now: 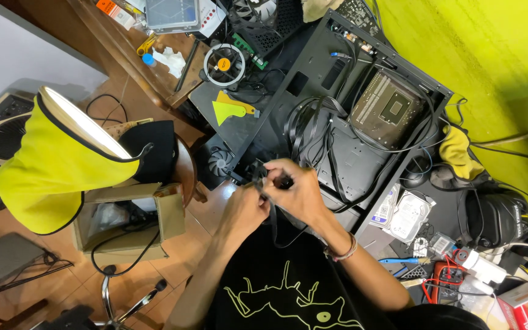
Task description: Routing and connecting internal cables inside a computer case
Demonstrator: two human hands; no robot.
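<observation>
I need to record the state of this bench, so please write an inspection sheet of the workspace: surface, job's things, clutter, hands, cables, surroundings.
Surface: dark bench, crowded.
Job's things: black cable and small black connector, held over the open computer case.
Clutter: round fan, two hard drives, multimeter, yellow cloth.
Hands: left hand and right hand both grip the cable.
Cables: black bundles inside the case; more loose wires at right.
Surroundings: yellow wall, cardboard box, tiled floor.
</observation>
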